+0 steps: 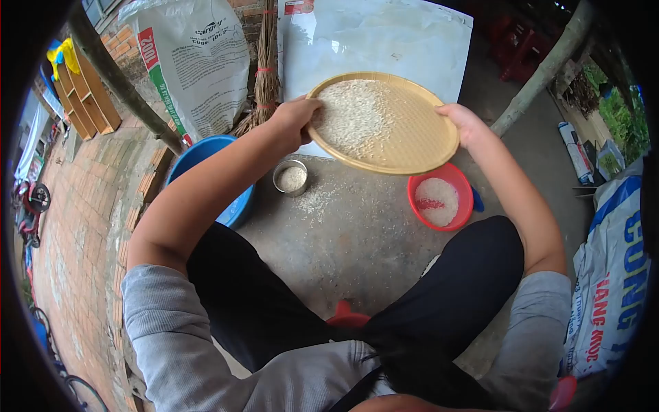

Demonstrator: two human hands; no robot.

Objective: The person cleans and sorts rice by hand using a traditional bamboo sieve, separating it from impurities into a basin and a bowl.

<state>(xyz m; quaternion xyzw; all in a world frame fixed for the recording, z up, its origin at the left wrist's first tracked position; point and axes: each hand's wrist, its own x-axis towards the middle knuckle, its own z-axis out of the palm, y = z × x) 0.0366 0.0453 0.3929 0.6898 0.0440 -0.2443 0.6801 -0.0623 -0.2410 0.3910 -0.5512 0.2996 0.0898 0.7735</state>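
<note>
"What are you holding?"

"A round woven tray [422, 130], raised in front of me over the concrete floor [322, 240]. My left hand [300, 120] grasps its left rim and my right hand [465, 123] grasps the right. Some of my fingers curl out of sight at the edge, so I cannot tell exactly how they lie."

"What is on it?"

"Pale grains [350, 113], heaped on the left half and thinning toward the right — too blurred to pick out one by one."

"And around it?"

"On the floor, a small metal bowl [292, 194] holds similar grains, with loose grains [314, 201] scattered just beside it. The tray overlaps the top of a red basin [414, 200], also holding pale grains. A dark blue thing [478, 200] beside that is too covered to name. My left forearm [226, 175] hides much of a blue basin [195, 156]."

"Anything cut off?"

"A red thing [347, 318] between my legs [453, 288] — mostly covered. The printed sack [611, 261] at far right leaves the view."
</note>
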